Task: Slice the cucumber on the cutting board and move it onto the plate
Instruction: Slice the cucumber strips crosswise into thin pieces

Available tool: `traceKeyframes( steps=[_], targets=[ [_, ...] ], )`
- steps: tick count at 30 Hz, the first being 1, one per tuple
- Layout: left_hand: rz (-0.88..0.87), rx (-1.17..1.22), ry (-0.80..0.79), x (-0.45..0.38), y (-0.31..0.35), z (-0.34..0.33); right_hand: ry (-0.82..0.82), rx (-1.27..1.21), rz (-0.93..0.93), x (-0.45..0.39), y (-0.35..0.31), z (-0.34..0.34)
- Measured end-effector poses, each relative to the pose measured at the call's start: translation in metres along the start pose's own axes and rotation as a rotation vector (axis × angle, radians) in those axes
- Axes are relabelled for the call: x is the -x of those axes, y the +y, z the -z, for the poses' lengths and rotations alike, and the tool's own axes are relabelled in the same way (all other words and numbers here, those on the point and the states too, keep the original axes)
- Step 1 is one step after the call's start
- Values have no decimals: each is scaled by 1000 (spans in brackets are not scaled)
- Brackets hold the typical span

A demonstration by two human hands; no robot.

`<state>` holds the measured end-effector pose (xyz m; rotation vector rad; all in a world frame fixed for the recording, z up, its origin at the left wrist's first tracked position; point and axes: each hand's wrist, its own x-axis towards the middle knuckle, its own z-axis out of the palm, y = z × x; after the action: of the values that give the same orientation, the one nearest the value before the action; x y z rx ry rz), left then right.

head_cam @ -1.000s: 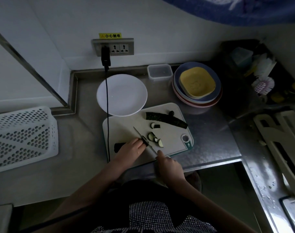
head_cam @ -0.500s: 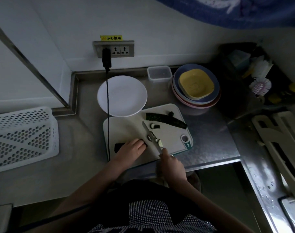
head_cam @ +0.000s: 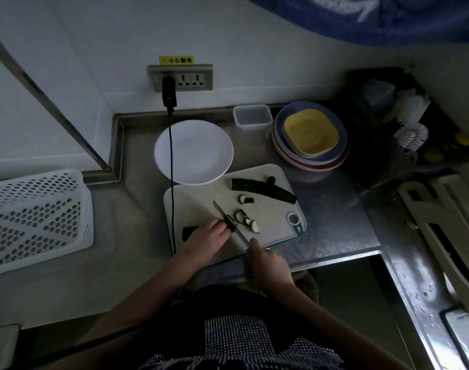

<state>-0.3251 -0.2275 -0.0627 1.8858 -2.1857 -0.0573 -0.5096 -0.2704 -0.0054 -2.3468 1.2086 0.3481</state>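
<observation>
On the cutting board (head_cam: 201,201), your right hand (head_cam: 270,265) is clenched round the knife (head_cam: 229,222) handle, index finger laid along the top of the blade, whose edge sits across the cucumber piece (head_cam: 188,232) beside your left fingertips. Your left hand (head_cam: 205,237) curls over that dark piece and pins it to the board (only its left end and the cut end at the blade show). Just right of the blade lie a few cut slices (head_cam: 248,221), with two more slices a little further back. Along the board's far edge rests the other long cucumber half (head_cam: 260,189), skin up, a small end stub just behind it. Touching the board's far left corner, the white plate (head_cam: 193,152) holds no cucumber so far. A black cable (head_cam: 171,182) runs from the wall socket across plate and board. Further right on the bench stands a stack of coloured dishes (head_cam: 310,134), and far left a white perforated basket (head_cam: 36,217).
</observation>
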Motion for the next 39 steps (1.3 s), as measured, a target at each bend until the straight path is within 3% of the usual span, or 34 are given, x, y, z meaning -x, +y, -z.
traceKeyframes(
  steps=[17, 24, 39],
  targets=[
    [-36, -26, 36, 0, 1, 1, -37, 52, -28, -4, 0, -2],
    [-45, -1, 23, 4, -4, -4, 63, -162, -204, -3, 2, -1],
    [-7, 23, -27, 7, 0, 2, 27, -116, -65, 1, -4, -4]
  ],
)
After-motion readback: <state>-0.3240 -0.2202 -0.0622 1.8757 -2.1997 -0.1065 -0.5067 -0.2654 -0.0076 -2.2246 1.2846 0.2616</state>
